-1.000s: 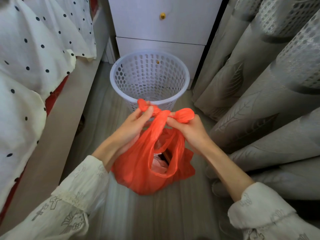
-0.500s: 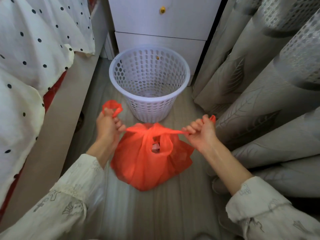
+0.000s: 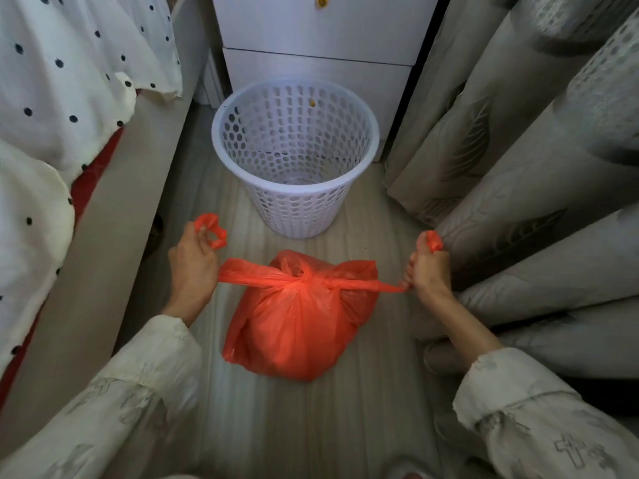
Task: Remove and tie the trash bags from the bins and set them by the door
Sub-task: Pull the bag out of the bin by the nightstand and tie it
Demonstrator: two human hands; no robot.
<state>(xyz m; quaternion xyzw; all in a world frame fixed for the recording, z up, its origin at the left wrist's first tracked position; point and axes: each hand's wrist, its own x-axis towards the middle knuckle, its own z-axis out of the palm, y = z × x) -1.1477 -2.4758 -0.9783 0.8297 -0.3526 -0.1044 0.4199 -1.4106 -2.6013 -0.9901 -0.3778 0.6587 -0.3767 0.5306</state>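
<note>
Two handles drawn taut, one knot cinching on the red trash bag (image 3: pixel 297 319).

Head view: I'd pull both ends level and outward together so the knot (image 3: pixel 304 280) seats tight without tearing the thin plastic. My left hand (image 3: pixel 193 267) is curled round its handle, my right hand (image 3: pixel 427 267) fisted on the other. The bag sits on the floor (image 3: pixel 311 426), just before the white bin (image 3: pixel 295 157).

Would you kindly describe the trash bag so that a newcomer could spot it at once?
Start at the white perforated bin standing before the white drawers. On the floor just in front of it sits the orange plastic bag, knotted at the top. It is the only bright orange thing there, its handles pulled apart by the left hand and the right hand.
</note>
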